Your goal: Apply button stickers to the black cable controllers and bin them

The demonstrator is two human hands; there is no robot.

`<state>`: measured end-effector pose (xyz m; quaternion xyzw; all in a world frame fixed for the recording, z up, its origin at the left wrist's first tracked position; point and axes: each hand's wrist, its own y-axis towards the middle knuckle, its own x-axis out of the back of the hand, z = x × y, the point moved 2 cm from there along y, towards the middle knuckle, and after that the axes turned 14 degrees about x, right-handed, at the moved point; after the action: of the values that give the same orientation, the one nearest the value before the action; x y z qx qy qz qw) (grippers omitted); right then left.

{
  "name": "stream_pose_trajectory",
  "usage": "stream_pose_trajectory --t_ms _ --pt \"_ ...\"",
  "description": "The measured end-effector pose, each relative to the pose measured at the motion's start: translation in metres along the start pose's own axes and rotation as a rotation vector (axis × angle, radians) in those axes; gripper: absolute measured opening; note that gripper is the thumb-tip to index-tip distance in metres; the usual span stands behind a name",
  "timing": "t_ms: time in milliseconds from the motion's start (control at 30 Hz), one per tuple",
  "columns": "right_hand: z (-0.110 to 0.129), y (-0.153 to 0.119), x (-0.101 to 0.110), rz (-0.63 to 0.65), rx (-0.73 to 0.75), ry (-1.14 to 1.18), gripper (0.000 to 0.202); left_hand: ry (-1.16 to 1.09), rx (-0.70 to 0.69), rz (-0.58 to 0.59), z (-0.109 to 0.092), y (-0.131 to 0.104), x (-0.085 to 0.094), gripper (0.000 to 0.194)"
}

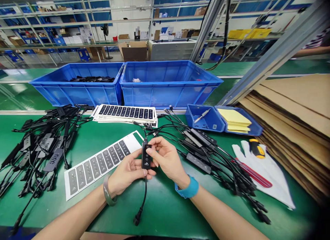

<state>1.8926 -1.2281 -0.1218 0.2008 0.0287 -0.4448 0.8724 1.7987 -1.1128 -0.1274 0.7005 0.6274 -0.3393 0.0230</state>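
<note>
Seen on my remote screen, a white glove [273, 176] lies on a green workbench [165, 212], a yellow-and-black tool [257, 149] and a slim red item [257, 175] resting on it. I spot yellow papers [233, 119] and a pen-like tool [202, 115] in small blue trays [219, 127] near stacked cardboard sheets [296, 107]. Beyond, I see an open carton [134, 54], a standing fan [105, 29] and a person's striped sleeve [316, 39].

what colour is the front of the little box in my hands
The box's front is black with pale markings; head view.
</note>
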Motion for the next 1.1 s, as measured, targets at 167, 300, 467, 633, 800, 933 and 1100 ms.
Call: stream_pose_trajectory --t_ms 167,300,467,633,800,933,1100 --pt "0.0001 -0.0011 -0.001 -0.003 -0.012 -0.011 0.02 0.008 0.0 0.003 -0.0002 0.0 -0.001 0.062" --pt "0.0008 -0.0015 -0.0014 -0.013 -0.006 -0.021 0.021 0.021 0.01 -0.021 -0.0008 0.0005 -0.0014 0.064" --pt "-0.0003 0.0003 -0.0028 -0.035 -0.026 0.073 0.023 0.021 -0.006 -0.007 -0.002 0.0 -0.0014 0.063" --pt "-0.0009 0.0026 -0.0014 -0.079 -0.029 0.134 0.024 0.027 -0.006 0.008 -0.0018 -0.0018 -0.0019 0.063" --pt "0.0012 0.0005 -0.0006 -0.015 0.013 0.057 0.02 0.025 -0.022 0.011 -0.0025 -0.0021 -0.0025 0.06" --pt "0.0024 -0.001 -0.0008 0.007 0.022 0.01 0.018 0.024 -0.02 0.009 -0.0021 -0.0009 -0.0017 0.059" --pt "0.0035 -0.0003 -0.0013 0.01 0.024 0.014 0.018 0.024 -0.018 0.011 -0.0019 0.0 -0.0012 0.06"
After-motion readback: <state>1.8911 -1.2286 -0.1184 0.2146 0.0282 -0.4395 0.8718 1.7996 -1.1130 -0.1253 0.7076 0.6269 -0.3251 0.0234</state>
